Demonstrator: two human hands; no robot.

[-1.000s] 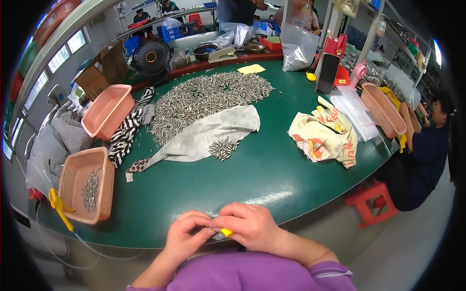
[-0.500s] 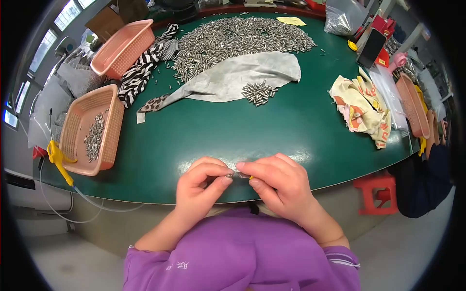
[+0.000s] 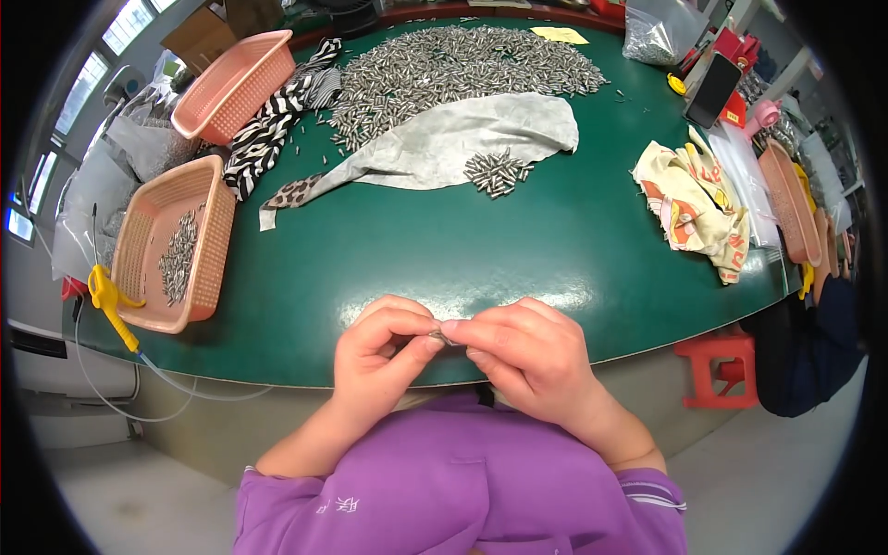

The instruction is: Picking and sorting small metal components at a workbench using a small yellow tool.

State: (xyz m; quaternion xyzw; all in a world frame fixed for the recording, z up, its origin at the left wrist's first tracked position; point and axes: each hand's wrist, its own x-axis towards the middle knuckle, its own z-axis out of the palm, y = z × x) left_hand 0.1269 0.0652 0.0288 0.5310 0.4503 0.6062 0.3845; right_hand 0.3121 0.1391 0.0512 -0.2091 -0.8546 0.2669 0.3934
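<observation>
Near the front edge of the table, my left hand [image 3: 381, 351] is closed in a pinch on a small silver metal part [image 3: 436, 335], mostly covered by the fingertips. My right hand [image 3: 535, 353] is closed too, its thumb and forefinger meeting the left fingertips at that part. What the right fingers hold is largely hidden; only a thin greyish bit shows. Beyond my hands, a little heap of silver metal pins [image 3: 497, 173] lies at the edge of a grey cloth [image 3: 435, 143]. Behind the cloth spreads a large pile of similar pins [image 3: 462, 69].
On the left stand a pink basket [image 3: 222, 250] with some pins inside, another pink basket [image 3: 236, 88], a zebra-striped cloth [image 3: 254, 157] and a yellow air gun [image 3: 113, 305]. At right are a patterned yellow cloth [image 3: 689, 208], a phone [image 3: 712, 90] and a red stool [image 3: 720, 370].
My right fingertips have moved left, up against the left fingertips. The grey piece with a yellow bit seen earlier in the right fingers is now mostly hidden.
</observation>
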